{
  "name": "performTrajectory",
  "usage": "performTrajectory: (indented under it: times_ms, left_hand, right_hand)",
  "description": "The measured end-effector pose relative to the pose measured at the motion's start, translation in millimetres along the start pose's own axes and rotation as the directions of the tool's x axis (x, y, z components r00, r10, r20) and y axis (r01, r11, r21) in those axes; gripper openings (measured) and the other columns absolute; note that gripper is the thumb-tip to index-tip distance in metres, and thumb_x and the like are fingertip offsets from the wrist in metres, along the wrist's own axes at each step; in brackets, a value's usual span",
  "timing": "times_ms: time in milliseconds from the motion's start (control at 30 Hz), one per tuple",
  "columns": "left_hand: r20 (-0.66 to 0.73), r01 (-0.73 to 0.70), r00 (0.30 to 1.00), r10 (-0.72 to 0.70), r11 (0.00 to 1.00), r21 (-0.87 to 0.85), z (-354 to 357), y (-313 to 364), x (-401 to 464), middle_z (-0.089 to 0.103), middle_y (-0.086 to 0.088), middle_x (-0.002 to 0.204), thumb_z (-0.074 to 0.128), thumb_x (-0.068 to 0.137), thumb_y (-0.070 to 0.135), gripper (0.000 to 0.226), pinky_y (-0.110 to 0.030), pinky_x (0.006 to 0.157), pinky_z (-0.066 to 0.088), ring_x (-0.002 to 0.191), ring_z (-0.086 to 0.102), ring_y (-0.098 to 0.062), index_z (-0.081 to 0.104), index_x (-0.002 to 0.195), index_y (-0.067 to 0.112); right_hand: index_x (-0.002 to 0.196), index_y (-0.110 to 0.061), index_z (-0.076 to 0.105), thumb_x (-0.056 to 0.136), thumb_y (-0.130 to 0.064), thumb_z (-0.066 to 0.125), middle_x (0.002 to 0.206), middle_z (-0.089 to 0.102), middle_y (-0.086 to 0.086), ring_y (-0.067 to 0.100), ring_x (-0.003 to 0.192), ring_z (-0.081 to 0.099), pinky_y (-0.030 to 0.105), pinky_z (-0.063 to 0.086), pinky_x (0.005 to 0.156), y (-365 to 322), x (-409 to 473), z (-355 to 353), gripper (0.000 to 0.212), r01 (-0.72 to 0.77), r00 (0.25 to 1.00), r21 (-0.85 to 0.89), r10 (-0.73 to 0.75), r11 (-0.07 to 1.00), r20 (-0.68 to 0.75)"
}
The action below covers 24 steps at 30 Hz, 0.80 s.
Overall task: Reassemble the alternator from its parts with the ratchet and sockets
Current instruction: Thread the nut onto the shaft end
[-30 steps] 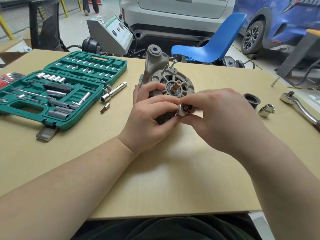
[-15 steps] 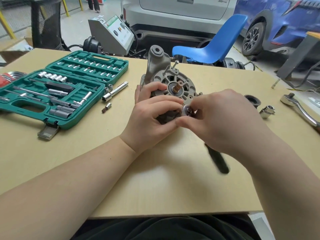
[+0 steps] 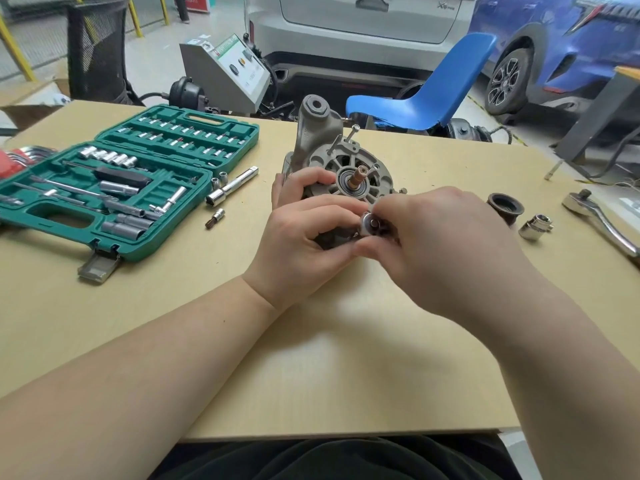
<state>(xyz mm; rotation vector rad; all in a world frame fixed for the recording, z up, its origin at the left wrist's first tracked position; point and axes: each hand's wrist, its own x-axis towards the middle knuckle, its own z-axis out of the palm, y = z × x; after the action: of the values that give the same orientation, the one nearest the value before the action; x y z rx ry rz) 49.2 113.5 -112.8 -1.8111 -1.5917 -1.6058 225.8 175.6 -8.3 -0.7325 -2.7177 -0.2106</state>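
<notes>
We steady the alternator in the middle of the table with our left hand, fingers curled round its near-left side so the housing cannot roll. Our right hand pinches a small silver socket against the near rim, most likely seating it on a through-bolt; the bolt itself is hidden. At the far edge two long bolts stand proud, probably awaiting tightening. The big ratchet lies far right beside a loose socket and a dark pulley; the open green case sits left, all within reach.
</notes>
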Motion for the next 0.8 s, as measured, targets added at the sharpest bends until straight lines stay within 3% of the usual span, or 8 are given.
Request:
performTrajectory:
  times_ms: [133,200,300,367,533,700,800]
  left_hand:
    - [0.021,0.011,1.0,-0.011,1.0,0.011,-0.3,-0.3,-1.0,0.081,0.001,0.111,0.094,0.086,0.014,0.012,-0.063,0.106,0.044,0.125,0.054,-0.04,0.085,0.092,0.009]
    - [0.024,0.004,1.0,-0.004,1.0,0.015,-0.7,-0.4,-1.2,0.081,0.001,0.112,0.093,0.086,0.015,0.013,-0.063,0.105,0.045,0.126,0.054,-0.04,0.085,0.094,0.009]
    - [0.023,0.014,1.0,-0.014,1.0,-0.004,-2.0,-0.6,-0.6,0.081,0.0,0.112,0.091,0.087,0.021,0.017,-0.062,0.106,0.045,0.127,0.055,-0.039,0.084,0.096,0.008]
    - [0.029,0.015,0.999,-0.015,1.0,-0.006,-3.4,-1.1,-0.2,0.081,0.001,0.112,0.092,0.086,0.022,0.018,-0.062,0.106,0.045,0.127,0.055,-0.038,0.083,0.093,0.008]
    - [0.049,0.014,0.999,-0.015,1.0,0.019,-3.0,-2.5,0.6,0.081,0.001,0.112,0.093,0.086,0.015,0.013,-0.066,0.105,0.043,0.126,0.055,-0.042,0.085,0.093,0.007]
    - [0.058,-0.009,0.998,0.008,1.0,0.019,-4.8,-3.5,-0.3,0.081,0.0,0.115,0.092,0.087,0.02,0.016,-0.061,0.106,0.045,0.129,0.054,-0.041,0.085,0.096,0.009]
    - [0.051,0.003,0.999,-0.004,1.0,0.017,-4.4,-3.6,0.3,0.081,0.001,0.113,0.094,0.085,0.019,0.015,-0.062,0.106,0.045,0.128,0.054,-0.041,0.085,0.093,0.009]
  right_hand:
    - [0.113,-0.038,0.068,0.095,-0.044,0.065,0.092,0.07,-0.005,0.03,0.09,0.06,0.039,0.051,0.072,7.2,4.2,-5.5,0.019,0.057,0.998,0.032,-0.057,0.998,0.003]
    - [0.105,-0.033,0.069,0.094,-0.052,0.061,0.084,0.066,-0.005,0.029,0.083,0.058,0.036,0.048,0.067,7.2,5.6,-4.0,0.023,0.022,1.0,0.008,-0.023,1.0,0.004]
    - [0.086,-0.027,0.063,0.09,-0.066,0.057,0.066,0.05,-0.007,0.025,0.068,0.05,0.032,0.03,0.053,2.0,1.6,1.9,0.04,-0.039,0.999,0.008,0.039,0.999,-0.015]
    - [0.085,-0.027,0.059,0.089,-0.064,0.061,0.064,0.046,-0.008,0.026,0.068,0.047,0.032,0.024,0.051,0.2,-1.2,3.8,0.037,-0.037,0.999,0.032,0.038,0.999,-0.032]
    - [0.106,-0.038,0.064,0.09,-0.048,0.071,0.089,0.069,-0.006,0.029,0.086,0.059,0.035,0.033,0.061,5.1,3.8,-3.9,0.019,0.034,0.999,0.056,-0.032,0.998,-0.031]
    - [0.086,-0.028,0.062,0.086,-0.07,0.059,0.069,0.053,-0.007,0.026,0.071,0.052,0.033,0.029,0.052,0.3,0.5,2.1,0.042,-0.046,0.998,0.031,0.047,0.998,-0.041]
    - [0.092,-0.029,0.059,0.089,-0.061,0.064,0.073,0.052,-0.006,0.027,0.074,0.049,0.037,0.033,0.057,-0.4,-0.8,2.8,0.033,-0.014,0.999,0.049,0.016,0.999,-0.035]
